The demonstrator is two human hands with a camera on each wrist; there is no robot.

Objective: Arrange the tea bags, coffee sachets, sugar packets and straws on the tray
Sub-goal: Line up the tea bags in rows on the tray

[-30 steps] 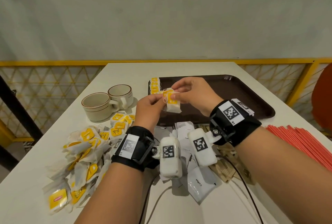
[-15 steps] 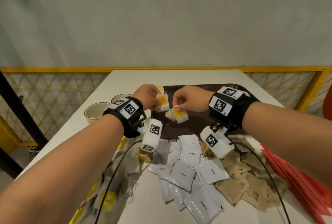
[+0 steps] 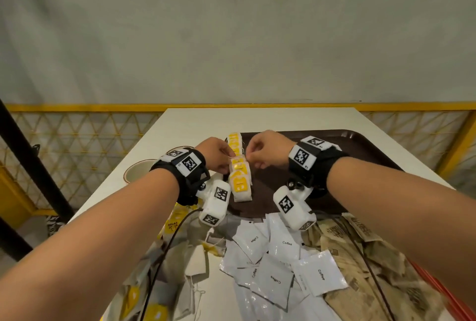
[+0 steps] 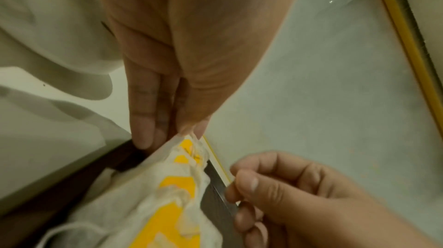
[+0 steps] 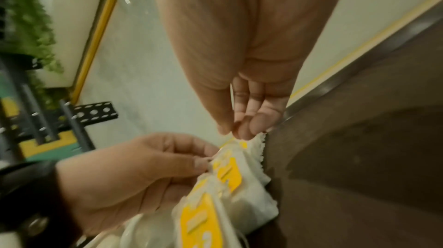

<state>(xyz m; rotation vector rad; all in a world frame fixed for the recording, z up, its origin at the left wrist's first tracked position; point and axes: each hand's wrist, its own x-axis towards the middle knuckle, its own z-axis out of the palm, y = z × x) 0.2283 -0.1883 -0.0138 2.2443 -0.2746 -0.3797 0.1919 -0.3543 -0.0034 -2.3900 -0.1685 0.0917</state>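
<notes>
A: Surface and room, nearest first?

B: One white table [image 3: 257, 119], its near end covered with loose stock. Behind it a yellow railing [image 3: 77, 107] with diamond lattice, then a plain grey wall [image 3: 231, 24]. The wrist views add green foliage [image 5: 28, 25] and a perforated black bracket [image 5: 95, 113] off to the side.

A: Stock on the near end, with counts?

B: White coffee sachets [image 3: 273, 264]: at least six readable labels, heaped and overlapping, full count not possible. Brown sugar packets [image 3: 360, 264]: a heap right of them, uncountable. Red straws [image 3: 438, 292]: a bundle at the right edge, only a sliver visible. Loose tea bags [image 3: 185, 264] at the left, blurred under the forearm, uncountable.

A: Further on?

B: One dark brown tray [image 3: 360, 148]. Along its left edge runs an overlapping row of tea bags [image 3: 240, 184] with yellow tags; about five or six, the middle ones hidden by the hands. One cup [image 3: 136, 171] sits left of the tray, a second rim partly hidden behind the wrist strap.

A: Hands?

B: Two. Left hand [image 3: 215, 155] pinches the top edge of a bag in the row between thumb and fingers. Right hand [image 3: 265, 150] pinches the same row's upper edge with thumb and fingertips [image 5: 249, 127], remaining fingers curled. Both hands meet over the tray's left edge.
</notes>
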